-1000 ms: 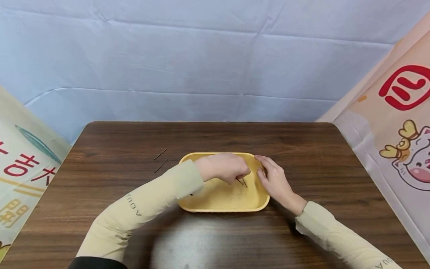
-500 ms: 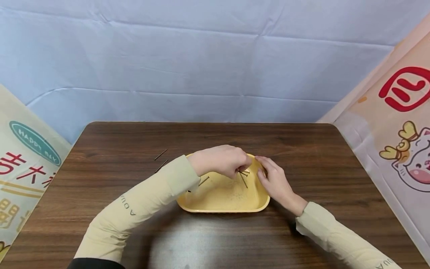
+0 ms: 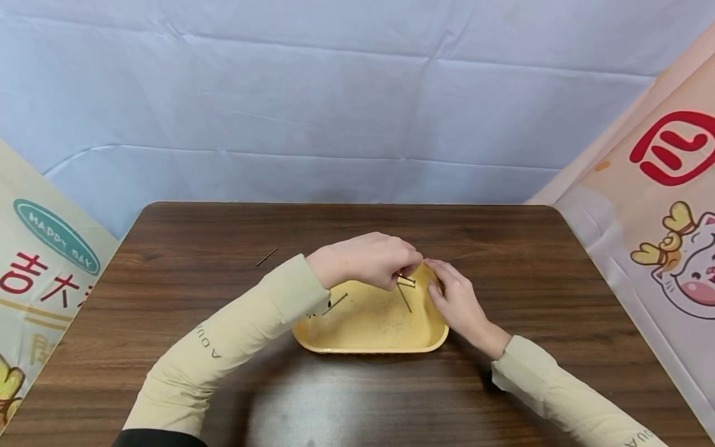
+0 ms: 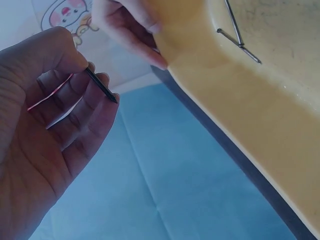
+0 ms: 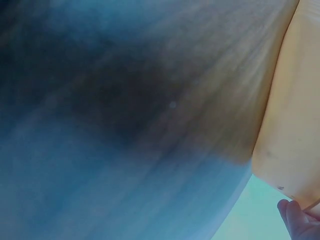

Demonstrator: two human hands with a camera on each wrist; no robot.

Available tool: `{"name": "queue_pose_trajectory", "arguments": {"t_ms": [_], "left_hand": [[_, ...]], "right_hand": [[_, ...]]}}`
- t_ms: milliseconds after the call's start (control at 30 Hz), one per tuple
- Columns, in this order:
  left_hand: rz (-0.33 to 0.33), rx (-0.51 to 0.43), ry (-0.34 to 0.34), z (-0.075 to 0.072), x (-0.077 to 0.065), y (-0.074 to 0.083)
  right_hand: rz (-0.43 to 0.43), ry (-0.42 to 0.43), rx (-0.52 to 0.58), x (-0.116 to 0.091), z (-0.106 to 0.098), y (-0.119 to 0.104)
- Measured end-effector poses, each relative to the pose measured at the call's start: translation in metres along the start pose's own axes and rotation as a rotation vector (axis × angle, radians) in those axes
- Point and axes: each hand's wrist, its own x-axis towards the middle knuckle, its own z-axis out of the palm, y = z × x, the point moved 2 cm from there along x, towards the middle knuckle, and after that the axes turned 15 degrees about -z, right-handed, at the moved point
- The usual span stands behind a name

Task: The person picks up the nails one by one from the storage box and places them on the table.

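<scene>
Pinching one nail (image 4: 101, 85) in my left hand (image 3: 371, 262), I hold it above the right end of one yellow tray (image 3: 368, 350); my right hand (image 3: 458, 301), near the left but apart, grips the rim, thumb inside. The pinched nail is dark, slim and straight, its free end pointed. Two loose nails (image 4: 230, 39) lie touching in the tray nearby, a third toward its left end, beside pieces my left sleeve (image 3: 251, 323) partly hides, uncountable. One more nail (image 3: 267, 257) lies on the wooden table (image 3: 503, 233), between two printed banners (image 3: 642, 248).
</scene>
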Motion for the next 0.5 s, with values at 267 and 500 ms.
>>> {"name": "queue_pose_trajectory", "arguments": {"t_ms": [267, 500], "left_hand": [[0.0, -0.017, 0.038, -0.0047, -0.0015, -0.0028], [-0.009, -0.025, 0.04, -0.0079, -0.0033, -0.0048]], "right_hand": [[-0.024, 0.022, -0.002, 0.0, 0.001, 0.0012], [-0.014, -0.004, 0.002, -0.0006, 0.0001, 0.001]]}}
